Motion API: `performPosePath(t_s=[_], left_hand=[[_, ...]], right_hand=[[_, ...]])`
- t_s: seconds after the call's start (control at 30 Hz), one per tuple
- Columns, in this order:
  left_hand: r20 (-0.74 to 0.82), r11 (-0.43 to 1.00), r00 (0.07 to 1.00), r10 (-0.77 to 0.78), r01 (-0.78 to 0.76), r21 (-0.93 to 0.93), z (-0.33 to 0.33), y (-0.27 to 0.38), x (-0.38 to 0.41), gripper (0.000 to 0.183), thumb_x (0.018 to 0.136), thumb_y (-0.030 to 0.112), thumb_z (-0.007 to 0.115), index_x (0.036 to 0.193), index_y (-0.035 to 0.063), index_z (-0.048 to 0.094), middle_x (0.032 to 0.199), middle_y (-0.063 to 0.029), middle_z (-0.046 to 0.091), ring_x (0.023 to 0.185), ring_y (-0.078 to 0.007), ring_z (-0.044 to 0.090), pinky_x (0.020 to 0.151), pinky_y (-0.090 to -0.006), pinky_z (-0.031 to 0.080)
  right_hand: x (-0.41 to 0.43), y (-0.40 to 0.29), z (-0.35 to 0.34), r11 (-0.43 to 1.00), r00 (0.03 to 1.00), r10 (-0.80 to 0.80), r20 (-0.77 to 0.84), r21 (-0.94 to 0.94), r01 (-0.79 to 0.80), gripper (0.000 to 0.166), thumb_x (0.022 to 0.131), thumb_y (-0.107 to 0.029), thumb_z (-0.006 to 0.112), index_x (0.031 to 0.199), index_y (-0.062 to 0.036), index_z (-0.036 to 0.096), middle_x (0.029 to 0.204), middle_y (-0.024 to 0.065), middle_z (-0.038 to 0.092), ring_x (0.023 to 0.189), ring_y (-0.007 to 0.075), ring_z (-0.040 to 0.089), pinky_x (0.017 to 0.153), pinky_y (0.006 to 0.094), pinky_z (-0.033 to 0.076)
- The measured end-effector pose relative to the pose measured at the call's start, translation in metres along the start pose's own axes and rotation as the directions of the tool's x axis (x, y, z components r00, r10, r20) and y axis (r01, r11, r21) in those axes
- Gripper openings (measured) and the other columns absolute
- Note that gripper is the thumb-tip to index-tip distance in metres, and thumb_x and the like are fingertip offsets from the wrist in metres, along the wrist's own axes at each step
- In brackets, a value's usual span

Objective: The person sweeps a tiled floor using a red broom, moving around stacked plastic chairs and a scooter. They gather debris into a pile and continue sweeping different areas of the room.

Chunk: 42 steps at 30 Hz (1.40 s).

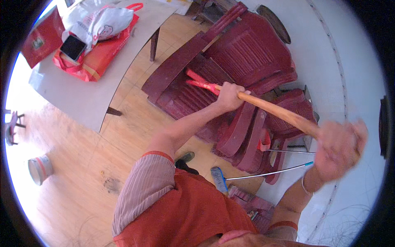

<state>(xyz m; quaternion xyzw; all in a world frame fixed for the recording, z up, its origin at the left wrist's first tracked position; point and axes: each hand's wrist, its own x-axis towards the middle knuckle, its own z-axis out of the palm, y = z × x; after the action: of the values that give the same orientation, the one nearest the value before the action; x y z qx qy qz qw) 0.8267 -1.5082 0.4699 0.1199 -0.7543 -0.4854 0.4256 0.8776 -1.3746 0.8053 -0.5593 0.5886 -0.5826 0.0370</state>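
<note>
My left hand (231, 96) is closed around a wooden stick (277, 112) near the end where red cloth or plastic strips (202, 83) with pale writing are fastened. The stick slants down to the right, over the dark red wooden armchairs. At its other end is my right hand (339, 148), blurred, with a pale bracelet on the wrist. It covers the stick's end, and whether its fingers close on the wood cannot be told. The red strips hang in front of the slatted seat of the nearest armchair (172, 71).
A broom (219, 179) with a blue head and a red dustpan (264, 140) are beside the chairs. On the pale table (89, 105) at the upper left are a red bag (108, 55), a white plastic bag (114, 23) and a phone (73, 47). A bucket (40, 169) stands at left.
</note>
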Motion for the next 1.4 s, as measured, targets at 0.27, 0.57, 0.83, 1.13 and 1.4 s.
performPosePath(t_s=[0.27, 0.57, 0.83, 1.13, 1.4], left_hand=[[-0.056, 0.998, 0.997, 0.061, -0.062, -0.013, -0.007, 0.006, 0.040, 0.037, 0.086, 0.036, 0.063, 0.064, 0.0061, 0.061, 0.066, -0.0186, 0.061, 0.065, -0.0386, 0.061, 0.059, -0.0478, 0.046], [0.053, 0.997, 0.999, 0.002, 0.002, -0.077, -0.024, 0.030, -0.040, 0.031, 0.079, 0.020, 0.072, 0.062, 0.0027, 0.052, 0.062, -0.0186, 0.055, 0.063, -0.0386, 0.059, 0.058, -0.0463, 0.042], [0.063, 1.000, 0.998, 0.012, -0.011, -0.014, -0.015, 0.135, -0.145, 0.028, 0.080, 0.027, 0.067, 0.061, 0.0105, 0.055, 0.059, -0.0108, 0.058, 0.062, -0.0324, 0.060, 0.062, -0.0448, 0.041], [0.092, 0.974, 0.976, 0.197, -0.205, 0.091, 0.006, 0.215, -0.274, 0.037, 0.080, 0.035, 0.069, 0.057, 0.0118, 0.052, 0.058, -0.0064, 0.055, 0.059, -0.0272, 0.058, 0.062, -0.0400, 0.039], [0.112, 0.972, 0.968, 0.225, -0.216, -0.089, 0.038, 0.145, -0.234, 0.033, 0.080, 0.028, 0.069, 0.060, 0.0071, 0.053, 0.063, -0.0110, 0.056, 0.065, -0.0335, 0.056, 0.066, -0.0451, 0.041]], right_hand=[[-0.005, -0.007, 0.016, 0.711, 0.920, -0.324, 0.223, -0.584, 0.392, 0.018, 0.088, -0.016, 0.057, 0.093, 0.0017, 0.054, 0.059, 0.0026, 0.042, 0.046, 0.0123, 0.040, 0.053, 0.0316, 0.044], [-0.025, -0.014, -0.016, 0.963, 0.991, 0.008, 0.134, 0.266, -0.044, 0.012, 0.095, -0.006, 0.049, 0.106, -0.0005, 0.051, 0.056, -0.0053, 0.036, 0.044, 0.0058, 0.034, 0.046, 0.0253, 0.033], [-0.121, -0.111, -0.108, 0.981, 0.991, -0.067, -0.113, 0.175, 0.086, 0.030, 0.093, -0.003, 0.049, 0.122, 0.0038, 0.046, 0.053, -0.0007, 0.046, 0.037, 0.0066, 0.042, 0.037, 0.0240, 0.037], [-0.344, -0.211, -0.169, 0.930, 0.960, -0.068, -0.272, 0.331, 0.160, 0.014, 0.084, -0.018, 0.056, 0.088, -0.0049, 0.052, 0.045, -0.0011, 0.051, 0.031, 0.0108, 0.047, 0.033, 0.0256, 0.040], [-0.345, -0.173, -0.102, 0.950, 0.975, 0.155, 0.158, -0.295, -0.103, 0.012, 0.076, -0.020, 0.061, 0.068, -0.0124, 0.061, 0.059, 0.0065, 0.057, 0.055, 0.0274, 0.058, 0.054, 0.0412, 0.047]])
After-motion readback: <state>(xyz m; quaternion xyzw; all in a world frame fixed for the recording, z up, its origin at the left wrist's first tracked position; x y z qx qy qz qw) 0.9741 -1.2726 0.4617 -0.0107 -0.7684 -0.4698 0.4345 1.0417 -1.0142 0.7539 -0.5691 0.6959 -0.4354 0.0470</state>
